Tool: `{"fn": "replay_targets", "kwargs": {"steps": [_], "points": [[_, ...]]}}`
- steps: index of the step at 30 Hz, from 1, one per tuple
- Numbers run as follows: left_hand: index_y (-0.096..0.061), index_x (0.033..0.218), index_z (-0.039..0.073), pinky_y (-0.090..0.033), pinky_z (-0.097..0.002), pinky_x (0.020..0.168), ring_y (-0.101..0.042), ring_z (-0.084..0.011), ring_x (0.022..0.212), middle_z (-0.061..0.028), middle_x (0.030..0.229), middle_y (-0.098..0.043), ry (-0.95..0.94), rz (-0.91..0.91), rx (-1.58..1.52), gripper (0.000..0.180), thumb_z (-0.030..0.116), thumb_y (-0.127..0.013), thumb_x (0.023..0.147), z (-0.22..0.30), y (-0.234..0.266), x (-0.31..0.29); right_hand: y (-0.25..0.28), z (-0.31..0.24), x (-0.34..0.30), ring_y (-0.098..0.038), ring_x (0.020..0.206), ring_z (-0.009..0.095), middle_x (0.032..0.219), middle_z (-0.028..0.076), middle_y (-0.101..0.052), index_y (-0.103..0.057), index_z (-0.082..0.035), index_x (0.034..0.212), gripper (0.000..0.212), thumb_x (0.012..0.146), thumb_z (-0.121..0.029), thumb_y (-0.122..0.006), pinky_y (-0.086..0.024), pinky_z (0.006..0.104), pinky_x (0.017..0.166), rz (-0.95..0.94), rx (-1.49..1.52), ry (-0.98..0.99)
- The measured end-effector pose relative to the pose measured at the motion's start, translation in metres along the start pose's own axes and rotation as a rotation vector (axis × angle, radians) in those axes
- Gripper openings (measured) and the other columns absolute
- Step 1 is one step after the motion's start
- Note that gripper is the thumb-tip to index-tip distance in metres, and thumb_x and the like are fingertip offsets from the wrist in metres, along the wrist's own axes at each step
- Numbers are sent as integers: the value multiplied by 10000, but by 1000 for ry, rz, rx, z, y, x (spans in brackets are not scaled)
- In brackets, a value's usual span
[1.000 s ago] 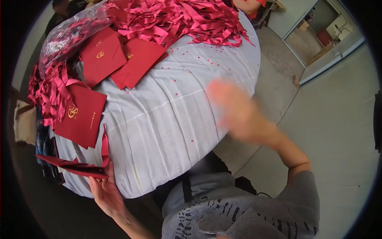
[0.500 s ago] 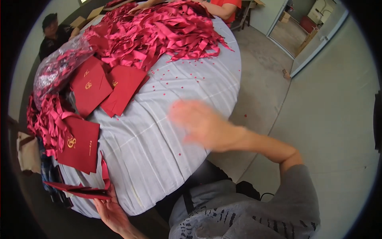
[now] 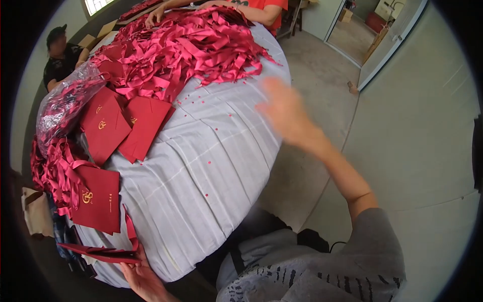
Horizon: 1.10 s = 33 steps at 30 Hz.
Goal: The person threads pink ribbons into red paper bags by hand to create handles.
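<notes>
At the table's near left edge my left hand (image 3: 141,277) is closed on a folded red paper bag (image 3: 100,253), seen nearly edge-on. A red ribbon (image 3: 130,226) rises from that bag beside my fingers. My right hand (image 3: 287,110), blurred by motion, is over the right edge of the cloth-covered table (image 3: 201,176). Its thumb stands apart from the stretched fingers, and nothing shows in it. Small red dots (image 3: 207,195) lie scattered across the cloth. Flat red bags with gold print (image 3: 96,199) rest on the left side, with more bags (image 3: 146,126) stacked farther back.
A large heap of red ribbons (image 3: 186,50) covers the far end. On the left are a clear plastic bag of ribbons (image 3: 68,108) and a looser ribbon pile (image 3: 55,171). One person (image 3: 60,55) is at the far left; another in a red shirt (image 3: 271,12) works behind the heap.
My right hand has swept right and away from me, from the middle of the table to its right edge. Several red dots have shifted or gone. My left hand still holds the bag.
</notes>
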State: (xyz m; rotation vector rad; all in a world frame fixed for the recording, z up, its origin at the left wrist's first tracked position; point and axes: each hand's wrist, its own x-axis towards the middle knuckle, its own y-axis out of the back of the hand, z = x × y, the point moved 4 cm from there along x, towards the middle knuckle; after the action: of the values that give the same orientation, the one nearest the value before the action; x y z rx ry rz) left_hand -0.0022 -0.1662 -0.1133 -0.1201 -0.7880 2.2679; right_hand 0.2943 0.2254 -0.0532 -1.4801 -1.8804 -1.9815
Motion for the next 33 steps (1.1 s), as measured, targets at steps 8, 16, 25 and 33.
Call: {"fn": "replay_targets", "kwargs": {"steps": [8, 16, 25, 33], "points": [[-269, 1411, -38, -243, -529, 1130, -411, -315, 1272, -158, 1383, -416, -22, 49, -5, 547, 168, -482, 951, -4, 9, -1, -16, -103, -40, -461, 1187, 348, 1230, 177, -520, -586, -77, 1162, 482, 794, -387, -616, -341, 523, 975, -378, 355, 486], [-284, 1405, -39, -244, -529, 1129, -403, -318, 1279, -153, 1390, -410, -7, 3, -7, 549, 160, -497, 939, 1, 7, -4, 24, -7, -20, -502, 1051, 394, 1172, 248, -516, -520, 59, 1163, 535, 832, -352, -604, -393, 473, 896, -72, -269, 12], [-254, 1419, -35, -249, -525, 1128, -413, -318, 1275, -156, 1385, -419, -4, -36, -59, 580, 124, -512, 924, -7, 8, -2, -22, -80, -42, -318, 1344, 317, 1420, 169, -381, -433, -67, 1353, 609, 840, -352, -595, -223, 506, 1096, -494, 179, 399], [-321, 1377, -32, -301, -545, 1097, -494, -294, 1189, -152, 1293, -494, -32, 72, -41, 495, 145, -491, 946, 2, -2, -6, 53, 5, -25, -480, 1174, 406, 1278, 255, -489, -509, 49, 1217, 497, 855, -277, -606, -382, 481, 964, -52, -415, -190]]}}
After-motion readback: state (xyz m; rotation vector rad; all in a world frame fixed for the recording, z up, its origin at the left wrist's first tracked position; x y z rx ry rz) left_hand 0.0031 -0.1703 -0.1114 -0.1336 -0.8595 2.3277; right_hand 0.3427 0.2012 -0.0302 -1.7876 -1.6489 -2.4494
